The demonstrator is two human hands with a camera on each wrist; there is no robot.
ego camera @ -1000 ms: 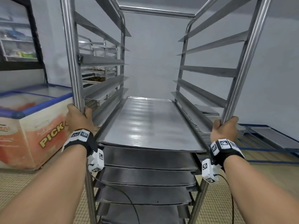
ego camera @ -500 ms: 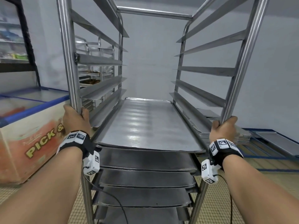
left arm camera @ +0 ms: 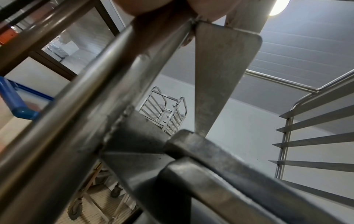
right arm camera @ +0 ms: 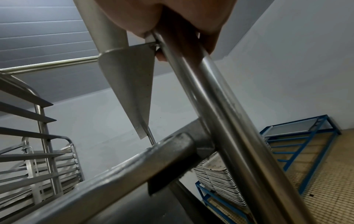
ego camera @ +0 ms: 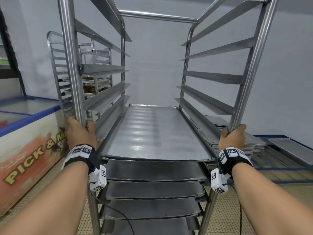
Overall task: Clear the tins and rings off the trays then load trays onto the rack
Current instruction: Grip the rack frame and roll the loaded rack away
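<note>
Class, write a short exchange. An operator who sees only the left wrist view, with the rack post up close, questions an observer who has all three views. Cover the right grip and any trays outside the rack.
Operator: I only see my left side. Where is the right grip?
Observer: The right grip is curled round the right front post of the rack.
Operator: Are any trays outside the rack?
Observer: Yes, a stack lies on a blue frame to the right of the rack.
</note>
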